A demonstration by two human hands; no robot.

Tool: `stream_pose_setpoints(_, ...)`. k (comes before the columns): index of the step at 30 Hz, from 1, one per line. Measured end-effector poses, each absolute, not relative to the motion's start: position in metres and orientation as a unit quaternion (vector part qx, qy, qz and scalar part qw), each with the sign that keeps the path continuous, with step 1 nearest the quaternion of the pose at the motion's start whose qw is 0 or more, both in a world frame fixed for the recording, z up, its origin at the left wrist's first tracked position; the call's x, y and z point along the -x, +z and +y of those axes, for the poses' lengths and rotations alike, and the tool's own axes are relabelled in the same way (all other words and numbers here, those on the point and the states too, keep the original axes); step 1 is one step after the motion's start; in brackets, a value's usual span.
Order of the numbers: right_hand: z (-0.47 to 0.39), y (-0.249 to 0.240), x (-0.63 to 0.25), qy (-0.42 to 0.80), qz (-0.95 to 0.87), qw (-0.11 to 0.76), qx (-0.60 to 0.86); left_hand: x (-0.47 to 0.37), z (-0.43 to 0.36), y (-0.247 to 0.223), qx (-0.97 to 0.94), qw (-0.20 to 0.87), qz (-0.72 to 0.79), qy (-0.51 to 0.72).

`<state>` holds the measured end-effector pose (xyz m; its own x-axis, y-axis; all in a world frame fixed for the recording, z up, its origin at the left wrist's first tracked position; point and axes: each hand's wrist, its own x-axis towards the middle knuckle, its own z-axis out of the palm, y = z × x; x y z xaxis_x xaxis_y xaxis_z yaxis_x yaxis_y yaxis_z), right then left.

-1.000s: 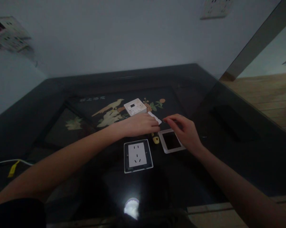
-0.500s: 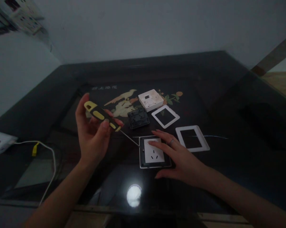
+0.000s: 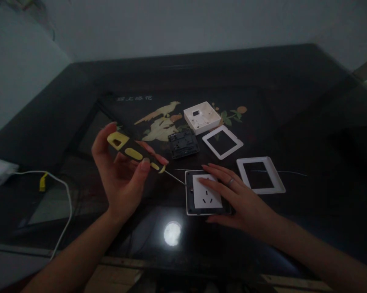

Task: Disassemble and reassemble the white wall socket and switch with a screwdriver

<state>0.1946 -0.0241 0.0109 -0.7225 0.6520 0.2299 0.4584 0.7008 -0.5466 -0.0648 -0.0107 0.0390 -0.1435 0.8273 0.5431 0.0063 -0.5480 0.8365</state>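
My left hand is closed round the yellow and black handle of a screwdriver. Its thin shaft slants down to the right, and the tip is at the left edge of a wall socket, close to a small screw. The socket has a white face and a dark frame and lies face up on a white backing. Across its right part my right hand is spread, index finger on the face and thumb by the near edge, holding it against the table. My right fingers and palm hide the socket's right side.
Behind the socket lie a black socket module, a white mounting box and a white cover frame. Another cover frame is right of my right hand. A white cable runs down the left of the dark glossy table.
The camera view has shifted, so the table and parts appear moved slightly. The screwdriver stays in my left hand at the socket's left edge, and my right hand still holds the socket.
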Motion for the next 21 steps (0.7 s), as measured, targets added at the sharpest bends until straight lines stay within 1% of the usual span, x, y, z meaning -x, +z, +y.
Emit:
stream_pose_setpoints(6,-0.024,0.011,-0.195,0.243,-0.893,0.211,0.315,0.062,-0.014,0.040,-0.601,0.294,0.352,0.655)
stream_pose_setpoints(10,-0.024,0.013,-0.194,0.231,-0.898,0.209,0.311,0.059,-0.018,0.042,-0.599,0.297,0.375,0.643)
stream_pose_setpoints(13,-0.025,0.014,-0.194,0.224,-0.901,0.211,0.307,0.058,-0.019,0.043,-0.605,0.288,0.360,0.650)
stream_pose_setpoints(21,-0.023,0.012,-0.194,0.242,-0.895,0.213,0.309,0.062,-0.029,0.044,-0.677,0.212,0.313,0.631)
